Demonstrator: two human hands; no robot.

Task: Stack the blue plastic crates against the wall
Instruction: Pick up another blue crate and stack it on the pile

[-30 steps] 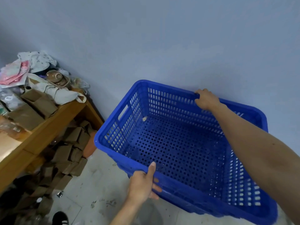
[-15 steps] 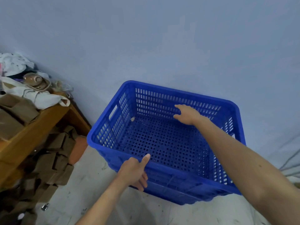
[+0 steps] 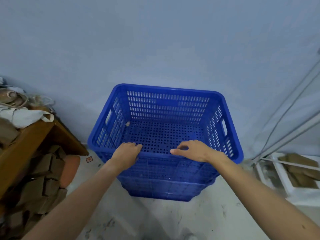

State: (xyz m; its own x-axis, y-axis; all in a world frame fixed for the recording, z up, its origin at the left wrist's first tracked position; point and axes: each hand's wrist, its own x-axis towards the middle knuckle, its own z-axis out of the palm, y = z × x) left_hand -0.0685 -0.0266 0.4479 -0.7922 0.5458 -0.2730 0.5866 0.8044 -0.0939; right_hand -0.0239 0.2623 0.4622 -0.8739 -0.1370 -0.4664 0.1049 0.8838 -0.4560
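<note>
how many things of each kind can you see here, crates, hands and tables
blue perforated plastic crates: 2, nested
bare hands: 2, left hand and right hand
brown wooden table: 1
total: 5

Two bare arms reach in from the bottom, toward the blue crate (image 3: 164, 122). There are no sleeves, no gloves, no rings and no watch on them. The left hand (image 3: 127, 153) and the right hand (image 3: 194, 150) each show short plain nails, and the arm on the right side of the crate has a tiny dark spot far back from it.
</note>
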